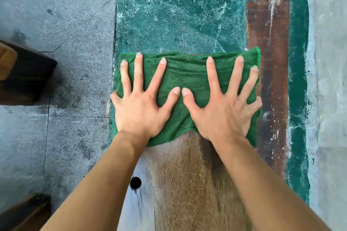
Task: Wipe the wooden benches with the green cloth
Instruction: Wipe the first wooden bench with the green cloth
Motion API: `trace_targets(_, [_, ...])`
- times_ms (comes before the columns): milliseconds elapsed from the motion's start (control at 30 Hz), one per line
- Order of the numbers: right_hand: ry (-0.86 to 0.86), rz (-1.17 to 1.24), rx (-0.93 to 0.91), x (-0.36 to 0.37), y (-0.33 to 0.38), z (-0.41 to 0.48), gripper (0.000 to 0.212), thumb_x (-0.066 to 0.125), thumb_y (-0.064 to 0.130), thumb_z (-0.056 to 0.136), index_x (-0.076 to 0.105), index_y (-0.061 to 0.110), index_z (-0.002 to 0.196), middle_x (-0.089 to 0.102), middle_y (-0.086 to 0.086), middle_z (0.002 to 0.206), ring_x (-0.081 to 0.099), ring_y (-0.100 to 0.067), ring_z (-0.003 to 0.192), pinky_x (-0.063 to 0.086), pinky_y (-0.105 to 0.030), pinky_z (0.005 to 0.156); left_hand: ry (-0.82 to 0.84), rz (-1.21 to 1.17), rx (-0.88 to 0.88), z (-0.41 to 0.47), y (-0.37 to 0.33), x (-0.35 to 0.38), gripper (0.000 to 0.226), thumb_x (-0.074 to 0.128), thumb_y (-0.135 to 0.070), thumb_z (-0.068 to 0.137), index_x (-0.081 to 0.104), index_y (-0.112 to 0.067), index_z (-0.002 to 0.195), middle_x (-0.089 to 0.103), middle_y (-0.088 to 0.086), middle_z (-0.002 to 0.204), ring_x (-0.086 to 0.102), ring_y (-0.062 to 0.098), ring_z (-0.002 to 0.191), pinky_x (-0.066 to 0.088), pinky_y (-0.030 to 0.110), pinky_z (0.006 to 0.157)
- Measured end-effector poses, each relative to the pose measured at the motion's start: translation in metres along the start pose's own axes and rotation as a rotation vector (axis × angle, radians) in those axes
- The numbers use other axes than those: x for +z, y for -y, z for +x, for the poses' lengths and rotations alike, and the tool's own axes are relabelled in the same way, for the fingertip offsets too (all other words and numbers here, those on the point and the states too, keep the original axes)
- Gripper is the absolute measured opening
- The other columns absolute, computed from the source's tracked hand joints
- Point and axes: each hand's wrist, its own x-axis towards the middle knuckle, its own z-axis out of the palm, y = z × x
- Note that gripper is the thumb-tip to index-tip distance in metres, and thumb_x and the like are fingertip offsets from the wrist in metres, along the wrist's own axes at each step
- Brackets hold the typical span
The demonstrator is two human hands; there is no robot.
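The green cloth [185, 75] lies spread flat at the far end of a wooden bench [187, 184], whose brown top runs toward me between my arms. My left hand [140, 105] presses on the cloth's left half with fingers spread, its little finger curled over the cloth's left edge. My right hand [223, 107] presses on the right half, fingers also spread wide. Both thumbs nearly meet in the cloth's middle. The bench end under the cloth is hidden.
A second, darker brown plank or bench [268, 80] runs alongside at the right. The ground below is worn green-painted floor [178, 15], with grey stone paving [56, 43] at left. Dark wooden furniture [24, 75] stands at the left edge. A black knot hole [135, 182] marks the bench.
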Motion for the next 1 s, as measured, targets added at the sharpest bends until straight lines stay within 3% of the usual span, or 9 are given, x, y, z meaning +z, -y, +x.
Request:
trace_targets(167, [0.000,-0.004,0.022,-0.009,0.004,0.023,0.088,0.024,0.089,0.088,0.015,0.047,0.164,0.002,-0.014,0.176,0.004,-0.047,0.158,0.030,-0.075,0.105,0.022,-0.028,0.021,0.026,-0.004,-0.006,0.072,0.012,-0.086,0.092,0.001,-0.059,0.159,0.001,-0.003,0.175,-0.002,0.032,0.161,0.037,0.067,0.103])
trace_targets(300, [-0.001,0.010,0.037,-0.013,0.011,0.037,0.084,0.028,0.087,0.088,0.031,0.041,0.159,0.014,-0.015,0.173,0.008,-0.046,0.158,0.026,-0.074,0.107,0.061,-0.013,0.045,0.053,-0.005,-0.014,0.073,0.018,-0.087,0.091,0.023,-0.053,0.156,0.034,0.006,0.159,0.020,0.034,0.154,0.038,0.065,0.104])
trace_targets(433, [-0.083,0.008,0.067,-0.014,0.025,0.075,0.075,0.037,0.083,0.087,0.056,0.024,0.130,0.055,-0.015,0.136,0.042,-0.039,0.139,0.028,-0.069,0.110,0.035,-0.054,0.055,0.098,-0.003,-0.016,0.074,0.021,-0.089,0.089,0.059,-0.028,0.110,0.054,0.009,0.113,0.052,0.035,0.117,0.041,0.058,0.099])
trace_targets(500, [-0.125,0.059,0.060,-0.019,0.029,0.097,0.072,0.040,0.080,0.088,0.057,0.016,0.116,0.063,-0.013,0.116,0.054,-0.036,0.118,0.030,-0.063,0.110,-0.023,-0.089,0.080,0.116,-0.007,-0.021,0.066,0.025,-0.084,0.093,0.050,-0.023,0.086,0.056,0.010,0.100,0.057,0.037,0.106,0.044,0.054,0.092])
trace_targets(567, [-0.175,0.085,0.004,-0.013,0.038,0.114,0.065,0.045,0.074,0.089,0.056,0.014,0.110,0.066,-0.013,0.110,0.056,-0.036,0.111,0.034,-0.057,0.104,-0.087,-0.127,0.135,0.133,0.000,-0.015,0.058,0.032,-0.077,0.096,0.042,-0.023,0.079,0.057,0.012,0.092,0.060,0.039,0.098,0.046,0.050,0.085])
trace_targets(700, [-0.255,0.146,0.009,-0.010,0.041,0.130,0.060,0.049,0.070,0.091,0.055,0.013,0.110,0.067,-0.013,0.109,0.057,-0.036,0.106,0.035,-0.052,0.094,-0.166,-0.079,0.259,0.163,-0.004,-0.015,0.056,0.037,-0.071,0.099,0.047,-0.020,0.077,0.062,0.016,0.091,0.060,0.040,0.092,0.044,0.049,0.084])
trace_targets(833, [-0.239,0.107,-0.073,-0.031,0.049,0.142,0.064,0.048,0.073,0.096,0.054,0.012,0.115,0.065,-0.015,0.113,0.055,-0.037,0.109,0.032,-0.051,0.096,-0.189,0.059,0.383,0.177,0.020,-0.045,0.061,0.039,-0.068,0.101,0.062,-0.011,0.098,0.063,0.016,0.101,0.060,0.037,0.100,0.038,0.048,0.089])
trace_targets(933, [-0.147,-0.064,-0.203,-0.057,0.044,0.149,0.066,0.048,0.073,0.095,0.053,0.010,0.115,0.066,-0.019,0.112,0.057,-0.039,0.107,0.032,-0.051,0.093,-0.165,0.136,0.591,0.181,0.057,-0.078,0.044,0.045,-0.054,0.105,0.059,-0.012,0.111,0.065,0.018,0.102,0.063,0.038,0.097,0.037,0.046,0.086])
trace_targets(1000, [-0.074,-0.076,-0.291,-0.074,0.040,0.157,0.057,0.047,0.069,0.097,0.050,0.013,0.106,0.065,-0.015,0.101,0.057,-0.036,0.096,0.031,-0.049,0.087,-0.170,0.182,0.697,0.190,0.075,-0.094,0.031,0.051,-0.042,0.105,0.058,-0.011,0.105,0.066,0.016,0.092,0.066,0.037,0.086,0.036,0.045,0.083])
